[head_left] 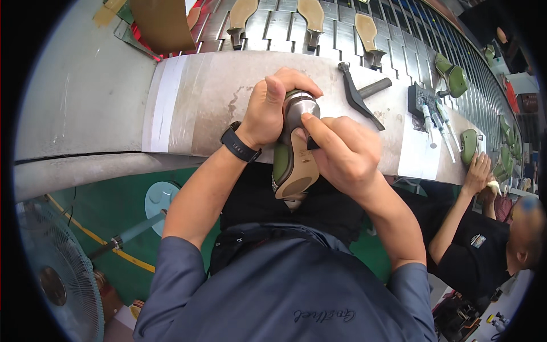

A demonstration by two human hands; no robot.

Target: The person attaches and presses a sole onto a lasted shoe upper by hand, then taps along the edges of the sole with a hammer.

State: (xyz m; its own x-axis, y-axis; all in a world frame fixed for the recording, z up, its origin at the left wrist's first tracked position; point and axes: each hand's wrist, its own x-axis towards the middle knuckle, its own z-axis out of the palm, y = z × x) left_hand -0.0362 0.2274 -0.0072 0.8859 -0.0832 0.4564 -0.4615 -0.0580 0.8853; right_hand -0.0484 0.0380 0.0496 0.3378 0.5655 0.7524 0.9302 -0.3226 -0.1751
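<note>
My left hand (pixel 272 105) grips the toe end of a green shoe (pixel 292 154) on a last, its tan sole turned up toward me, over the edge of a grey bench (pixel 211 97). My right hand (pixel 342 151) presses its fingers on the sole's middle, pinching a small dark piece against it. A black watch sits on my left wrist. The shoe's heel end points down toward my lap.
A hammer (pixel 360 94) lies on the bench to the right, with small tubes (pixel 439 122) beyond it. Tan soles on stands (pixel 310 20) ride a conveyor behind. A co-worker's hand (pixel 477 171) reaches at right, near green shoes (pixel 468 145). A fan (pixel 57 273) stands lower left.
</note>
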